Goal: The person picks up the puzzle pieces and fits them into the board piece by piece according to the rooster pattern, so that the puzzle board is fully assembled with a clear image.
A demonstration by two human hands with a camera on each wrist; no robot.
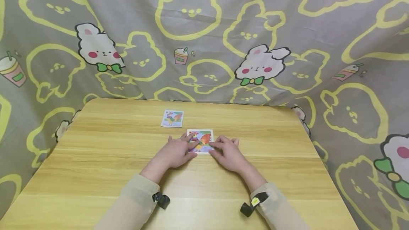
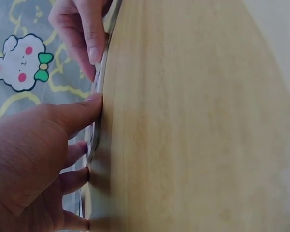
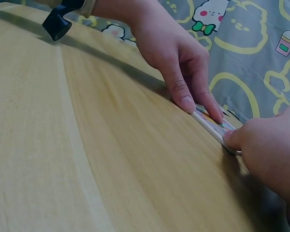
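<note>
A small, white-rimmed picture board (image 1: 204, 137) with a bright rooster-like picture lies on the wooden table, partly covered by fingers. My left hand (image 1: 177, 151) comes over it from the left, fingers spread. Two of its fingertips touch the picture, and its thumb (image 2: 89, 108) meets the near edge. At the board's right side is my right hand (image 1: 229, 153). Its forefinger touches the right edge and its thumb (image 3: 233, 138) rests at the near right corner. From the right wrist, the board (image 3: 210, 124) shows as a thin slab with a pale edge.
Behind the board and to its left lies a paper card (image 1: 172, 118) with a similar picture. The wooden table (image 1: 105, 144) reaches a patterned curtain (image 1: 204, 49) at the back and sides. Black wrist mounts (image 1: 161, 200) hang from both sleeves.
</note>
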